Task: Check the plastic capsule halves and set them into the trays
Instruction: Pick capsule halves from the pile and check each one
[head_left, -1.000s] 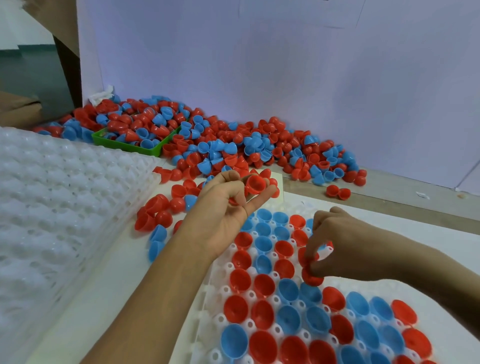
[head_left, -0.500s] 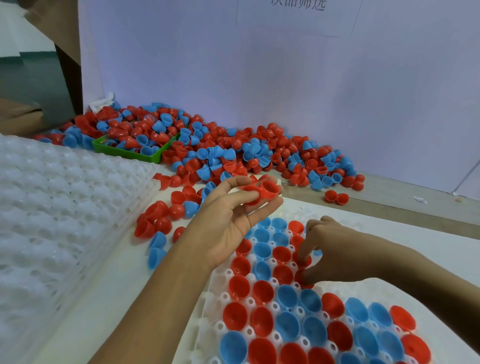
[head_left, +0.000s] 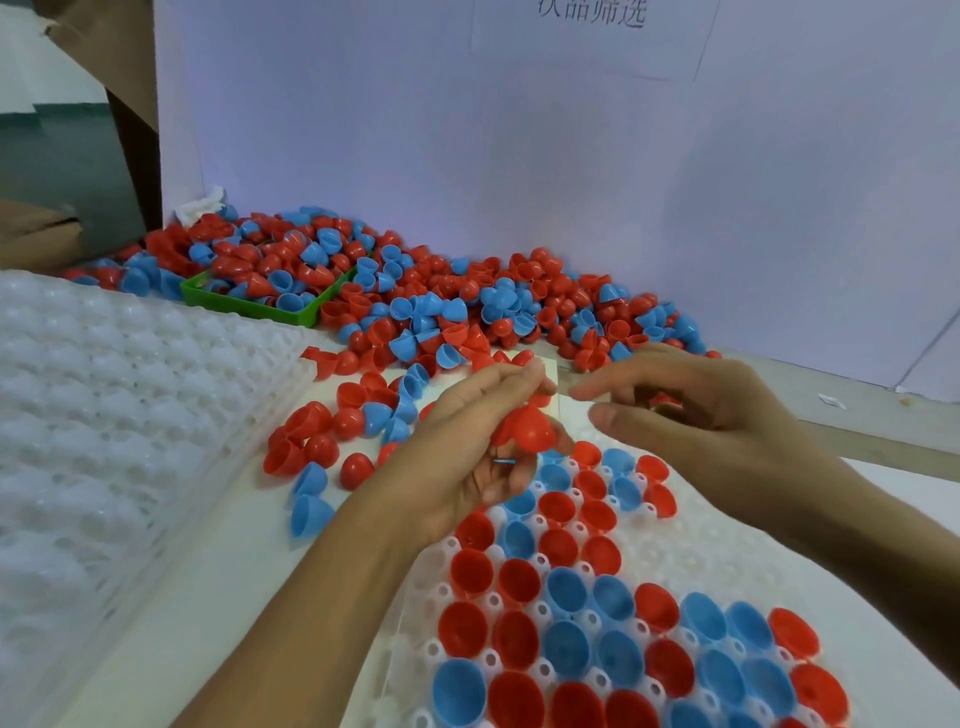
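A white dimpled tray (head_left: 691, 551) lies in front of me, with red and blue capsule halves set open side up in many of its pockets. My left hand (head_left: 478, 447) hovers over the tray's far left corner and holds a red capsule half (head_left: 530, 428) in its curled fingers. My right hand (head_left: 691, 410) is above the tray's far edge, just right of the left hand, with fingers spread and nothing in it. A big heap of loose red and blue capsule halves (head_left: 467, 306) lies along the back wall.
A stack of white trays (head_left: 104, 415) fills the left side. A green bin (head_left: 270, 291) with capsule halves sits at the back left. Several loose halves (head_left: 332, 441) lie on the table between the stack and the tray. A white wall (head_left: 519, 156) closes the back.
My right hand has lifted from the tray pockets and moved up toward the left hand, now holding nothing. My left hand has closed its fingers more around the red half.
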